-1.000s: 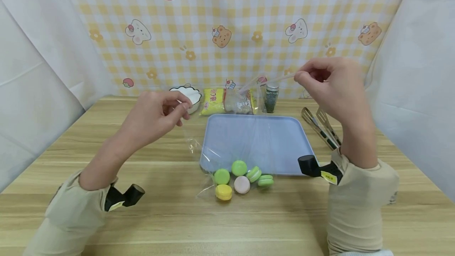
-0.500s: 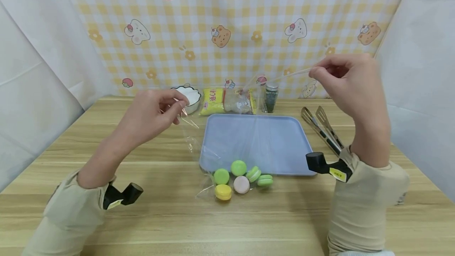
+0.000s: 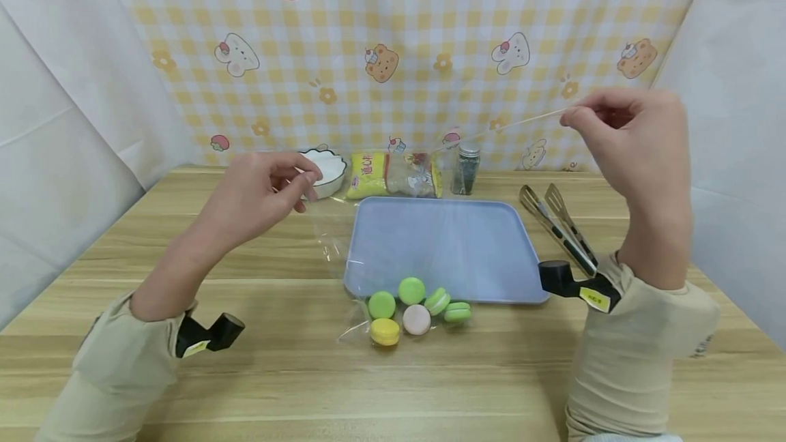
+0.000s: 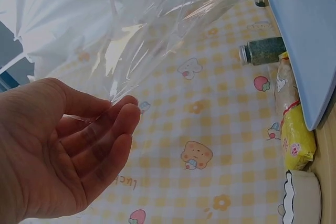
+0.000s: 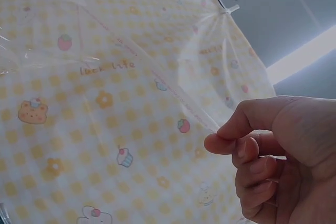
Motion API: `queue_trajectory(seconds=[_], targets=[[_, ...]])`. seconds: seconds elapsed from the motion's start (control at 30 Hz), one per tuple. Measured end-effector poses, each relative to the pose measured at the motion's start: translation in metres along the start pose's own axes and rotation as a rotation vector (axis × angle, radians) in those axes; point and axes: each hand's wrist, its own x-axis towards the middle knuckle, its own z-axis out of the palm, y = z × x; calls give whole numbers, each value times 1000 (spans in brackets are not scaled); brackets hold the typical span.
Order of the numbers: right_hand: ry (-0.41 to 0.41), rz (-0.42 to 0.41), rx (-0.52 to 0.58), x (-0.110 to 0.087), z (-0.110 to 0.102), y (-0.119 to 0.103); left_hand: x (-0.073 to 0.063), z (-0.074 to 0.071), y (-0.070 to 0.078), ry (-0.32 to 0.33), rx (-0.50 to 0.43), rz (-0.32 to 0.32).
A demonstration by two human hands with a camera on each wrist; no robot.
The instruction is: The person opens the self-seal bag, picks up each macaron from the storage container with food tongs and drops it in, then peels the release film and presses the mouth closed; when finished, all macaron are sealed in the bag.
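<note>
My left hand (image 3: 260, 186) pinches the top left corner of a clear plastic bag (image 4: 173, 19) between thumb and fingertips. The bag hangs down in front of the tray, its film hard to make out in the head view. Raised at the right, my right hand (image 3: 641, 138) pinches the end of a narrow clear strip (image 5: 178, 95) with small reddish print. That strip stretches taut and slanting down to the left toward the bag's top edge. Several macarons, including a yellow macaron (image 3: 385, 332) and a pale pink macaron (image 3: 417, 319), lie at the bag's lower end, seemingly inside.
A blue tray (image 3: 491, 244) lies behind the macarons. Along the back stand a scalloped white bowl (image 3: 328, 169), a yellow food packet (image 3: 368, 176) and a jar of dark herbs (image 3: 467, 170). Metal tongs (image 3: 559, 227) lie right of the tray.
My right hand has moved to the right and slightly up, drawing the strip out longer. The left hand has shifted slightly left, and the macarons have stayed in place.
</note>
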Motion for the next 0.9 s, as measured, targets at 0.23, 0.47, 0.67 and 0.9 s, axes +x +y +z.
queue_trajectory(seconds=[0.23,0.47,0.67,0.9], targets=[[43,59,19,1,-9,8,1,0,-2,-2,7,-11],[199,127,89,5,-18,15,2,0,-3,-4,12,-13],[292,177,77,7,-25,22,3,1,-4,-9,17,-18],[334,278,110,8,-39,34,3,1,-5,-8,16,-13]])
